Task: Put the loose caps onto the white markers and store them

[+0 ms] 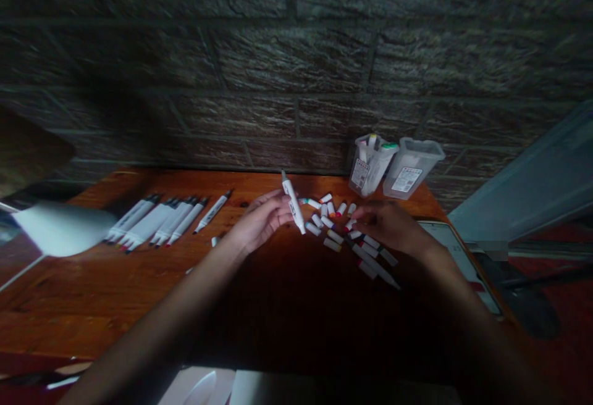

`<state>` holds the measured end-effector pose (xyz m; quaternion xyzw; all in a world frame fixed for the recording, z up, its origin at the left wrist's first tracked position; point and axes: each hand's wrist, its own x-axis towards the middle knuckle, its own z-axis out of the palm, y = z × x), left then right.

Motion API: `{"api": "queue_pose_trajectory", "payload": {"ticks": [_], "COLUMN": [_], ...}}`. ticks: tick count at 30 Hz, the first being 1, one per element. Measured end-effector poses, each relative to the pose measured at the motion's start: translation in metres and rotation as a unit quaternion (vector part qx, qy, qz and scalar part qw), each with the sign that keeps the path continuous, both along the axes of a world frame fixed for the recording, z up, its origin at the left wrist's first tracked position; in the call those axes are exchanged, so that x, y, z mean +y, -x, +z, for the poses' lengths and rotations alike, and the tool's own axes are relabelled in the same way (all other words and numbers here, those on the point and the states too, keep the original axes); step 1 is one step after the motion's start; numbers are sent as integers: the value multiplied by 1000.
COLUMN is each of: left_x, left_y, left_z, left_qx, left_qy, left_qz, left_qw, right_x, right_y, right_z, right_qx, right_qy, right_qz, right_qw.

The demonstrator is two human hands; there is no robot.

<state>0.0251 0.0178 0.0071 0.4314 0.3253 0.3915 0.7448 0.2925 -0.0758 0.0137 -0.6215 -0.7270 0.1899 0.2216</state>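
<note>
In my left hand (267, 218) is a white marker (294, 206), held tilted with its uncapped grey end up. My right hand (386, 223) reaches over a scatter of white marker caps (332, 245) with coloured ends. Its thumb and fingers are closed at a red-ended marker cap (349, 225); shadow partly hides the contact. Just below these fingers another white marker (374, 264) lies slanted among the caps.
Several white markers (162, 223) lie side by side on the wooden table (139, 294) at left, near a lamp (65, 229). A clear container (365, 167) with markers and a second clear container (411, 170) stand against the brick wall. A tablet (458, 263) lies at right.
</note>
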Motion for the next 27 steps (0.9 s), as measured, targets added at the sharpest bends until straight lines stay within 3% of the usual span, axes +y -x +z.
{"api": "queue_pose_trajectory", "payload": {"ticks": [8, 12, 15, 18, 23, 27], "left_x": [-2, -4, -8, -15, -30, -33], "left_y": [0, 1, -1, -6, -17, -16], "left_z": [-4, -5, -6, -7, -10, -10], "left_qx": [-44, -49, -1, 68, 85, 120], "left_qy": [14, -11, -69, -149, -202, -240], "left_qz": [-18, -43, -68, -94, -121, -135], "left_qw": [999, 998, 995, 982, 968, 954], "right_x": [3, 2, -1, -4, -7, -5], "right_y": [1, 11, 31, 53, 69, 64], "right_z": [-6, -2, 4, 8, 4, 1], "right_qx": [-4, 83, 261, 390, 416, 472], "right_qy": [5, -38, -44, 5, 65, 88], "right_qz": [0, -25, -55, -54, -13, -47], "right_qw": [1000, 995, 963, 919, 907, 876]}}
